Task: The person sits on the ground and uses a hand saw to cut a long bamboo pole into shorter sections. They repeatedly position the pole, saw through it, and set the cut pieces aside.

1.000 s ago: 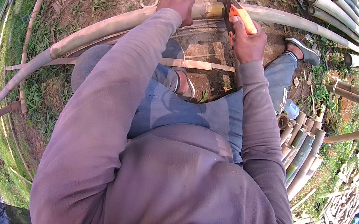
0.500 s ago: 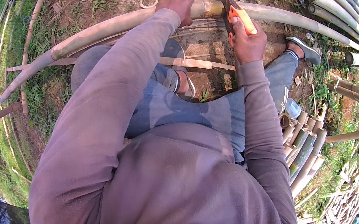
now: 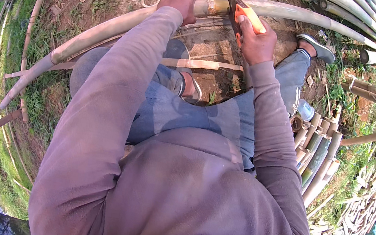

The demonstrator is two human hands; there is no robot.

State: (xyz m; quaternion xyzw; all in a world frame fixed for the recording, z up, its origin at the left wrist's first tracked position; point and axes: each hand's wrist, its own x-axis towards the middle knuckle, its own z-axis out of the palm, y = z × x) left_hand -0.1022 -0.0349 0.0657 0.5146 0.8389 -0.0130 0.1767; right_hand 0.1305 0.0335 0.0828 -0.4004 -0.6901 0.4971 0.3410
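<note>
A long bamboo pole (image 3: 99, 26) runs from the lower left up to the top middle in front of me. My left hand (image 3: 179, 7) is closed round it, close to its cut-side end. Just right of that hand is a brownish band on the bamboo. My right hand (image 3: 257, 43) grips the orange handle of a hand saw (image 3: 246, 17). The saw's blade stands against the bamboo beside the band and points up and away. How deep the blade sits in the bamboo I cannot tell.
Short cut bamboo pieces (image 3: 316, 151) are stacked at my right, with a clear plastic container (image 3: 305, 109) beside them. Long bamboo poles (image 3: 358, 21) lie at the upper right. A bamboo ring (image 3: 150, 0) rests on the soil near my left hand. Bamboo scraps (image 3: 358, 211) cover the ground further right.
Hands, saw and bamboo appear shifted slightly left and up in the picture, along with the whole scene. Both hands keep their grips.
</note>
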